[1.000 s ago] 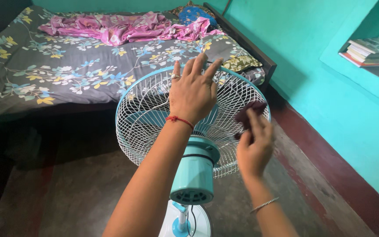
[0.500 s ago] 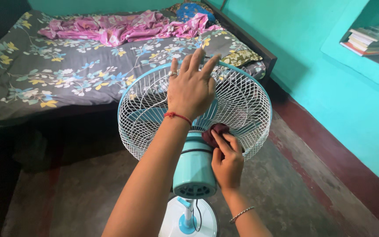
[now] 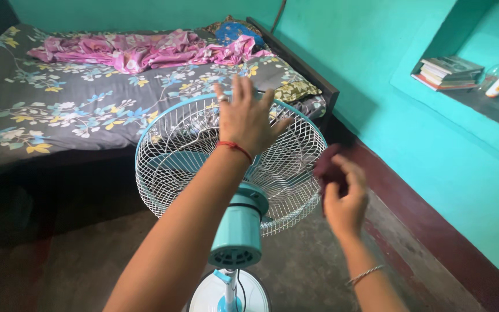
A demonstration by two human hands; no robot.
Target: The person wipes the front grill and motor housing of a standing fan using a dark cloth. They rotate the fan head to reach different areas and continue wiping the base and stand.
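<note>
Turquoise walls (image 3: 376, 69) across top and right of frame, dark red skirting band (image 3: 434, 225) along the right wall's base. Bare grey floor (image 3: 88, 254), dim at lower left. Bed (image 3: 59, 110) upper left, grey floral sheet, crumpled pink cloth (image 3: 134, 49) near its head, dark wooden frame (image 3: 301, 66). Wall niche (image 3: 480, 98) upper right holds stacked books (image 3: 447, 70).
</note>
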